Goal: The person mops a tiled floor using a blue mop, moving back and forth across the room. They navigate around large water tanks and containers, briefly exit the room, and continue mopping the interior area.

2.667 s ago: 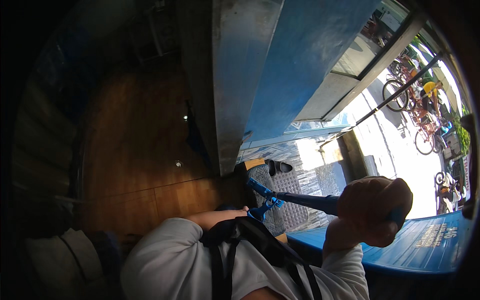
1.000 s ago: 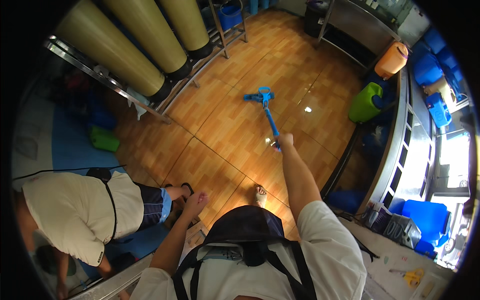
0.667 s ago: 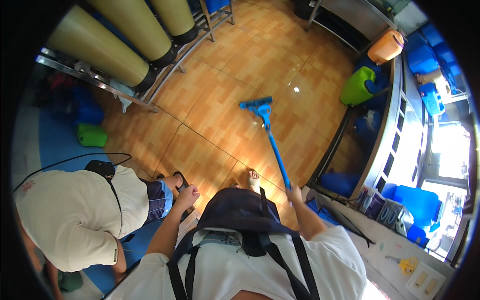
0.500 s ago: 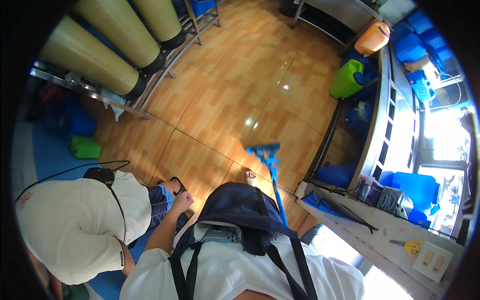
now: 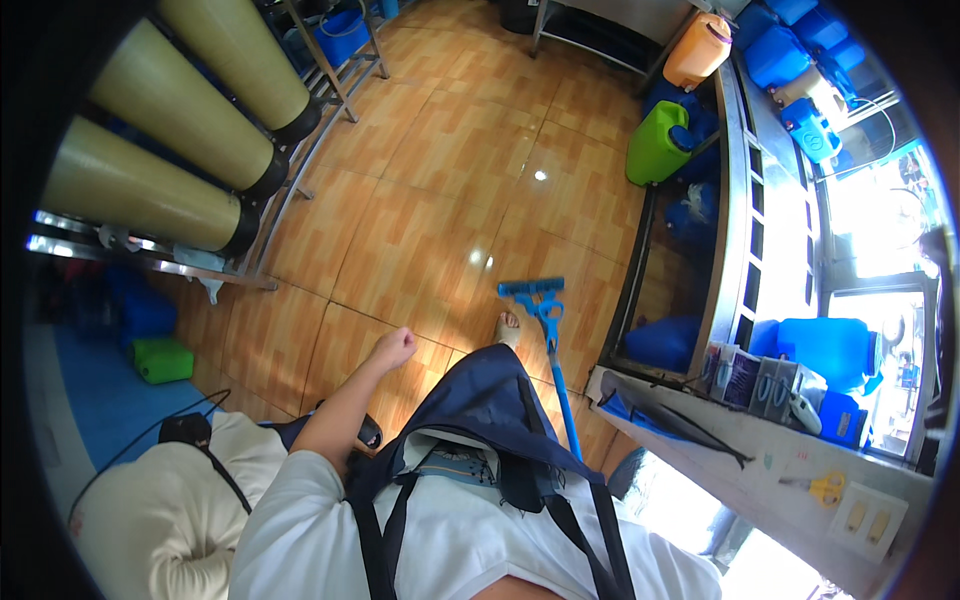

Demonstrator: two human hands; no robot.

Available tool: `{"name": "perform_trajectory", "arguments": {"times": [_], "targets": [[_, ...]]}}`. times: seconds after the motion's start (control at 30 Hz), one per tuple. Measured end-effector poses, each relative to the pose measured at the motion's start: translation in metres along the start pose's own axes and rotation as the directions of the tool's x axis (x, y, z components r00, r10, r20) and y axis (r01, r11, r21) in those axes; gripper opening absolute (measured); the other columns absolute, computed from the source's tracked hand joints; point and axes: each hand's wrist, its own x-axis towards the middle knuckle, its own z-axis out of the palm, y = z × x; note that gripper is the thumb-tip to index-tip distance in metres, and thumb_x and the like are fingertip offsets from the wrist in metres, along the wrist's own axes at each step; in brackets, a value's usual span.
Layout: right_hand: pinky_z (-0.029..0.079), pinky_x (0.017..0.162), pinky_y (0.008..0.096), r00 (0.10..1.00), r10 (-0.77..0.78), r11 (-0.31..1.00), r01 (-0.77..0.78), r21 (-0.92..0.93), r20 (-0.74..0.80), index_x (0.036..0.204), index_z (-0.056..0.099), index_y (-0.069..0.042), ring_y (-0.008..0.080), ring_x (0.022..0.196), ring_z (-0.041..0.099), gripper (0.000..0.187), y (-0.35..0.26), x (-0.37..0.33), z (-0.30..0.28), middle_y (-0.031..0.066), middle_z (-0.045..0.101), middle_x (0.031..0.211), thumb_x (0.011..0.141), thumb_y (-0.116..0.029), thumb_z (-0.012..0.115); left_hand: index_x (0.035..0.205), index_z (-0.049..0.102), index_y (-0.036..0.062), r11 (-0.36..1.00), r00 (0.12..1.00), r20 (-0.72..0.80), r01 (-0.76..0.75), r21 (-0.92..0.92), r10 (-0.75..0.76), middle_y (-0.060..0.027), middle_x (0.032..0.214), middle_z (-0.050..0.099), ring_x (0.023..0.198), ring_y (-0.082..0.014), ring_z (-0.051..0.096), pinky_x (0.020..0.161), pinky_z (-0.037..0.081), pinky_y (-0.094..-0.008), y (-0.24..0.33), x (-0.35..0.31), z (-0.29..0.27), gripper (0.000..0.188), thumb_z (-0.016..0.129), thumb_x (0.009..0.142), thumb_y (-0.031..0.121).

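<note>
My left hand (image 5: 393, 348) is held out ahead of me over the tiled floor, its fingers curled into a fist with nothing visible in it. A blue squeegee-like floor mop (image 5: 532, 288) has its flat head on the floor, just right of my bare foot (image 5: 508, 328). Its blue pole (image 5: 565, 410) slants down toward my right side and goes out of sight behind my dark blue apron (image 5: 470, 400). My right hand does not show, so whatever it touches is hidden.
A person in a cream top (image 5: 150, 520) is close on my left. Tall tan tanks (image 5: 170, 110) stand in a metal rack at the left. On the right are a green jerrycan (image 5: 657, 145), a long metal counter (image 5: 735, 230) and a ledge with scissors (image 5: 825, 488). A green container (image 5: 162, 360) sits far left.
My left fist has swung forward, away from my body. My foot has stepped ahead, and the view has turned slightly. The person on my left now sits lower in view, farther back.
</note>
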Motion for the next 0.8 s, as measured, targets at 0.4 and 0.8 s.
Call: {"name": "perform_trajectory", "arguments": {"times": [0.4,0.8], "targets": [[0.035,0.030,0.0349,0.984,-0.130,0.576,-0.028,0.817,0.126,0.058,0.053,-0.002,0.0200,0.037,0.050,0.020,-0.452,0.280,-0.179,0.0090,0.050,0.048,0.067,-0.012,0.068,0.091,0.054,0.0049,0.990,0.968,0.210,-0.138,-0.014,0.138,-0.0115,0.076,0.061,0.072,-0.0249,0.060,0.064,0.047,-0.0358,0.166,0.159,-0.030,0.024,0.060,0.076,0.022],[0.041,0.035,0.0350,0.903,-0.412,0.593,0.165,0.788,0.122,0.056,0.052,-0.002,0.0194,0.040,0.053,0.028,-0.484,0.373,-0.198,0.0088,0.052,0.049,0.076,-0.018,0.064,0.085,0.059,0.0048,0.875,0.870,0.150,0.438,0.205,-0.470,-0.0135,0.083,0.063,0.081,-0.0278,0.061,0.072,0.048,-0.0374,0.006,0.127,-0.106,0.029,0.065,0.070,0.029]]}}
